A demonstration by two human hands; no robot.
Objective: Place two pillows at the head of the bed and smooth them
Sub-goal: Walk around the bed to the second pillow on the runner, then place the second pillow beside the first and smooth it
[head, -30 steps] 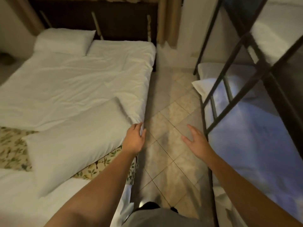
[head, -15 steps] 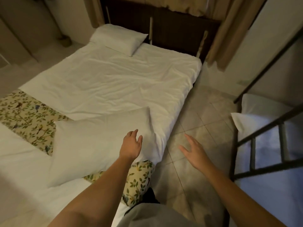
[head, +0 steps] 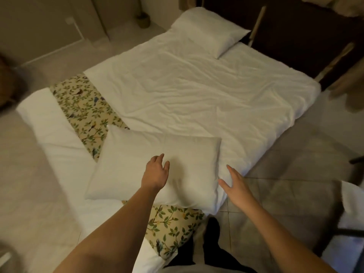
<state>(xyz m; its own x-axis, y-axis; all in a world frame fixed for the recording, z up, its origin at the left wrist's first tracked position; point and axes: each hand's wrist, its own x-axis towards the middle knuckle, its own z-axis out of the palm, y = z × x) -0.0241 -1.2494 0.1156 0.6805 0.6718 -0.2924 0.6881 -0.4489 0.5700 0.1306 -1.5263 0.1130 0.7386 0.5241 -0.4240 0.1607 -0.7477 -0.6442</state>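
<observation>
Second pillow (head: pixel 157 168) lies near the foot of the bed (head: pixel 197 91), across the bird-and-leaf patterned runner (head: pixel 86 113), skewed to the mattress edge. First pillow (head: pixel 208 30) is already at the head, against the dark headboard (head: pixel 295 36), on the far side of the bed from me.

My left hand (head: pixel 156 172) is over the near pillow's middle, fingers (head: pixel 160 157) loosely spread, holding nothing; can't tell if the palm touches the fabric. My right hand (head: pixel 235 184) is just beside the pillow's right edge, above the mattress edge, fingers (head: pixel 230 170) spread wide, empty.

Step in hand, as I read it: grab this pillow. I'd take it two-handed at opposite short ends so it doesn't fold or drag the runner, and lift clear before travelling. The free slot looks like the headboard side next to the first pillow; set it square to that one, then press flat from centre outward.

No brands, labels or readable text anywhere I can see.
</observation>
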